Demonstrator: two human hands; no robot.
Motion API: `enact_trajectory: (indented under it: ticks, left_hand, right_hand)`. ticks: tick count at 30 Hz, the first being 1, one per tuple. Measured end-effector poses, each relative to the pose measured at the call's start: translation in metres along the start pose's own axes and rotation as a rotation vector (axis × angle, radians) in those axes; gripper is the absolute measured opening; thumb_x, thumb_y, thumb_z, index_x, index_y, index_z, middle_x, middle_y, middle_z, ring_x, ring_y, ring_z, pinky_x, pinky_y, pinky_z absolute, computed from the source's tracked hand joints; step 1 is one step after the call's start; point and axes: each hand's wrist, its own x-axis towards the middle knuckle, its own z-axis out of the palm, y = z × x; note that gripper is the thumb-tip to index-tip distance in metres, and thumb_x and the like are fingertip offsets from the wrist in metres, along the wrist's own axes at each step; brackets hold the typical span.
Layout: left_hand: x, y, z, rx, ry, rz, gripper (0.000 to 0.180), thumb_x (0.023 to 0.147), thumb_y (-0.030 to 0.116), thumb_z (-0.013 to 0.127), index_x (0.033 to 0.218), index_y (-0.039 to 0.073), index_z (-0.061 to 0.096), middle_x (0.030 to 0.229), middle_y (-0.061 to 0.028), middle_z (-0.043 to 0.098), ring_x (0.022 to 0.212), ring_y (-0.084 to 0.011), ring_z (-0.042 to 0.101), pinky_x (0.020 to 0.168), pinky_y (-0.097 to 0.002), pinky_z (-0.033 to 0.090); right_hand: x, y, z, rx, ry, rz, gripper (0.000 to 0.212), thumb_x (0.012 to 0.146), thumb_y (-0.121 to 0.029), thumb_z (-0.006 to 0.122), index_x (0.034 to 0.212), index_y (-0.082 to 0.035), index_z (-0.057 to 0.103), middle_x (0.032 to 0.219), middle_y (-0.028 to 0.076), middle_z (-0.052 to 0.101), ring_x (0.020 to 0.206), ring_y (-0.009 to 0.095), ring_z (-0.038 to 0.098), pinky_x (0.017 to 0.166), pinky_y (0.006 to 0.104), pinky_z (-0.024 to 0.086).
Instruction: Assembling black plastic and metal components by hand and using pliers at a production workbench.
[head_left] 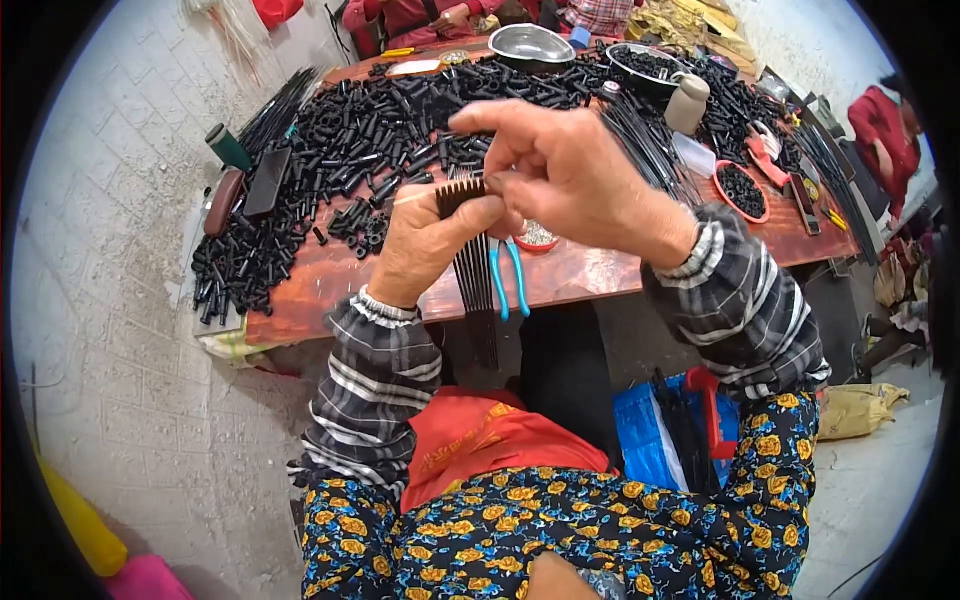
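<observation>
My left hand (425,235) is closed round a fan of thin, flat black strips (474,285), their tops spread like comb teeth and their long ends hanging past the table edge. Close against the top of the fan, my right hand (585,180) pinches with thumb and fingertips, its index finger stretched to the left. Whatever lies in that pinch is too small to make out. Just below my hands, blue-handled pliers (512,278) lie at the table's front edge. A small red dish of tiny pale pieces (538,237) sits partly hidden behind my right hand.
Black tubular parts (370,125) cover much of the reddish table (590,275). Around them are a metal bowl (532,45), a beige bottle (687,105), a red dish of black rings (742,190) and bundled black rods (640,135). People sit across the table (430,20).
</observation>
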Motion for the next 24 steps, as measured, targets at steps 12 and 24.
enact_trajectory:
  ticks: [12,24]
  left_hand:
    - [-0.002,0.006,-0.005,-0.21,-0.009,-0.013,0.022,0.094,0.017,0.059,0.09,-0.005,0.064,0.068,-0.0104,0.066,0.062,-0.0164,0.065,0.064,-0.0273,0.053]
    - [-0.004,-0.022,-0.03,-0.49,-0.171,0.087,0.08,0.083,0.041,0.068,0.14,-0.005,0.036,0.129,-0.0161,0.054,0.112,-0.0185,0.057,0.098,-0.032,0.045]
  right_hand:
    - [-0.032,0.033,0.015,0.006,-0.747,0.43,0.036,0.071,-0.03,0.082,0.081,0.0,0.066,0.068,0.004,0.061,0.067,0.011,0.057,0.059,0.0284,0.044]
    - [-0.041,0.041,0.088,0.387,-0.469,0.313,0.023,0.082,-0.022,0.074,0.081,-0.002,0.063,0.072,0.005,0.062,0.06,0.015,0.057,0.051,0.0307,0.045]
